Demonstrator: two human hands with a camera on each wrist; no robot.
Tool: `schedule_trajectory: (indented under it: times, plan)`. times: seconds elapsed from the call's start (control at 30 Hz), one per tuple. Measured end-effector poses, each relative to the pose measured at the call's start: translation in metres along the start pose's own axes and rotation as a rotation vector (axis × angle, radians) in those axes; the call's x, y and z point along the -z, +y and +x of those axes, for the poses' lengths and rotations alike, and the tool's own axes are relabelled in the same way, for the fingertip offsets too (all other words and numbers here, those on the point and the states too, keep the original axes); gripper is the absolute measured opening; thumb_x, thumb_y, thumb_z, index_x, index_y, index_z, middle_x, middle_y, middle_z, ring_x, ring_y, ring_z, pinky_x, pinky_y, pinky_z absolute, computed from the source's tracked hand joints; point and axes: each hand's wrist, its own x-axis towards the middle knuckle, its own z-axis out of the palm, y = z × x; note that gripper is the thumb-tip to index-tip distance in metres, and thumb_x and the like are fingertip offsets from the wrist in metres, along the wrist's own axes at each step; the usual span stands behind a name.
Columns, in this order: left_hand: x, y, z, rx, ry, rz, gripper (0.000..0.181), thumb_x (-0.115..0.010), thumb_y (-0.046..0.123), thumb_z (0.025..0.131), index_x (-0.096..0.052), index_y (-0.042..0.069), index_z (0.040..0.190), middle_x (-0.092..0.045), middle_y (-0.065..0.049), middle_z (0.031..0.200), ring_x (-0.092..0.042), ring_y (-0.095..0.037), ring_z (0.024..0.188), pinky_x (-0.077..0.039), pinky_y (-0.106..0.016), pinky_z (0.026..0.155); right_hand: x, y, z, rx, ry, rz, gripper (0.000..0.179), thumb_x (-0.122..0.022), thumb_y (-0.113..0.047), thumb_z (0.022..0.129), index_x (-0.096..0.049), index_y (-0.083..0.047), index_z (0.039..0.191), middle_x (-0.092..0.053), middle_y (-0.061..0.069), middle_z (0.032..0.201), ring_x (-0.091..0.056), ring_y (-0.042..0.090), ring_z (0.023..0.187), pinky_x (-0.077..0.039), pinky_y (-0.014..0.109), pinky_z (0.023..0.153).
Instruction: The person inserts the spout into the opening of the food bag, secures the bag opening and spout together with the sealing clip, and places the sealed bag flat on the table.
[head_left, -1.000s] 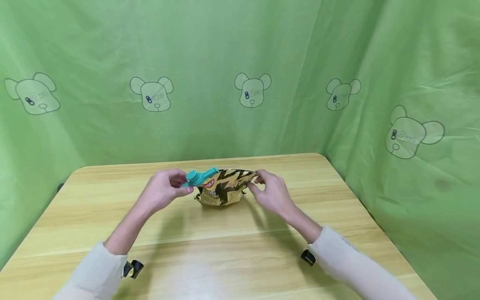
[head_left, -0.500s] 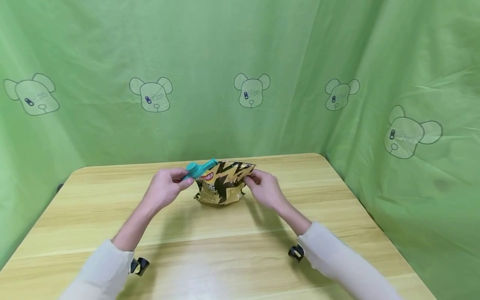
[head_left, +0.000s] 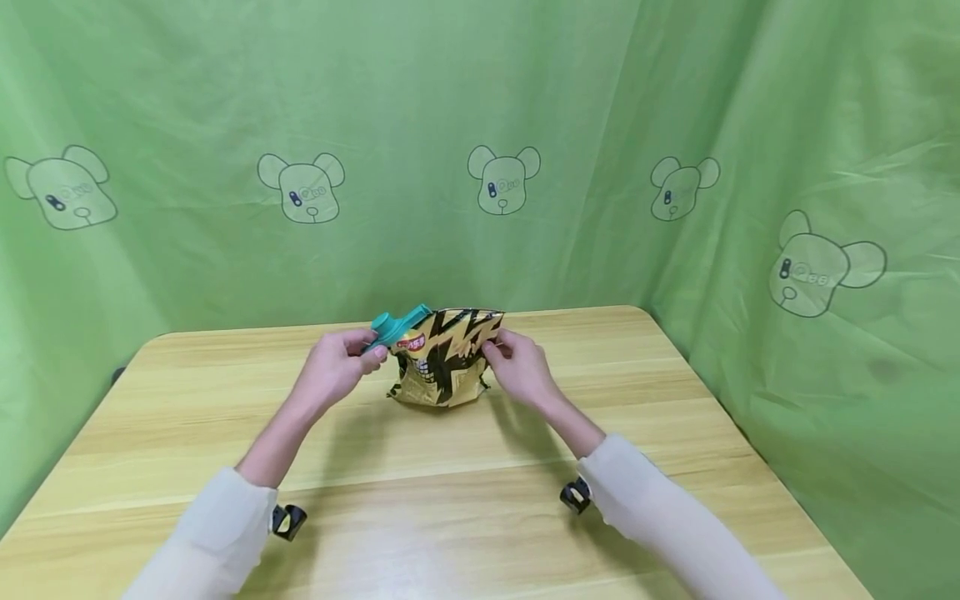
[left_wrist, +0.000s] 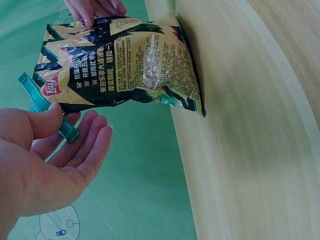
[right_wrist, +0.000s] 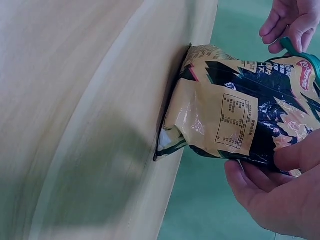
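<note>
A gold-and-black chip bag stands on its lower edge near the back of the table; small printed text covers its face in the left wrist view. At the bag's upper left corner sits a teal bag clip with a round cap-like knob, slanting up to the right. My left hand pinches the clip's lower end between thumb and fingers. My right hand pinches the bag's right side below its top edge, thumb in front and fingers behind. In the right wrist view the clip is partly cut off by the frame edge.
The wooden table has its back edge close behind the bag. Green curtains printed with bear heads surround it at the back and sides. Black wrist devices hang by the light sleeves.
The bag's top and the clip have risen, so the bag stands more upright and shows more of its face. My right hand has shifted left and slightly up along the bag.
</note>
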Motion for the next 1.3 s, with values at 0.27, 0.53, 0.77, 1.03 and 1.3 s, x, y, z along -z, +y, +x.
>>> schedule_trajectory:
  times: [0.27,0.53,0.77,1.03,1.3]
  plan:
    - [0.001,-0.002,0.003,-0.014,0.055,-0.029,0.027,-0.066,0.013,0.099,-0.07,0.0,0.123,-0.075,-0.017,0.1,-0.07,-0.023,0.086,-0.054,-0.027,0.069,0.0,0.002,0.003,0.022,0.005,-0.039,0.024,-0.056,-0.019,0.103,-0.062,-0.006,0.083,-0.075,0.012,0.096,-0.067,0.023,0.081,-0.055,0.035,0.073]
    - [0.005,-0.002,0.005,0.003,0.038,-0.011,0.023,-0.065,0.014,0.099,-0.073,0.001,0.117,-0.075,-0.016,0.097,-0.069,-0.023,0.085,-0.053,-0.029,0.069,0.002,0.002,0.005,0.006,-0.016,-0.042,0.026,-0.056,-0.021,0.103,-0.06,-0.008,0.081,-0.065,0.005,0.075,-0.049,0.016,0.06,-0.043,0.029,0.056]
    - [0.008,-0.005,0.005,0.008,0.012,-0.003,0.018,-0.064,0.018,0.1,-0.074,0.005,0.109,-0.073,-0.012,0.091,-0.064,-0.021,0.081,-0.05,-0.03,0.067,0.005,0.002,0.004,-0.019,-0.032,-0.064,0.022,-0.057,-0.024,0.103,-0.068,-0.009,0.094,-0.073,0.012,0.093,-0.062,0.022,0.074,-0.053,0.037,0.068]
    - [0.01,-0.003,-0.001,0.021,-0.038,0.034,0.019,-0.066,0.018,0.1,-0.073,0.006,0.112,-0.073,-0.01,0.092,-0.065,-0.022,0.086,-0.049,-0.031,0.071,0.009,0.001,-0.003,-0.015,-0.037,-0.074,0.02,-0.06,-0.022,0.1,-0.071,-0.007,0.108,-0.075,0.012,0.105,-0.07,0.03,0.101,-0.056,0.046,0.093]
    - [0.012,0.003,-0.005,0.027,-0.076,0.058,0.033,-0.067,0.016,0.099,-0.065,0.0,0.128,-0.073,-0.014,0.107,-0.07,-0.026,0.099,-0.056,-0.039,0.085,0.013,-0.003,-0.007,-0.001,-0.057,-0.092,0.02,-0.061,-0.025,0.1,-0.07,-0.01,0.11,-0.076,0.011,0.106,-0.071,0.027,0.097,-0.057,0.045,0.089]
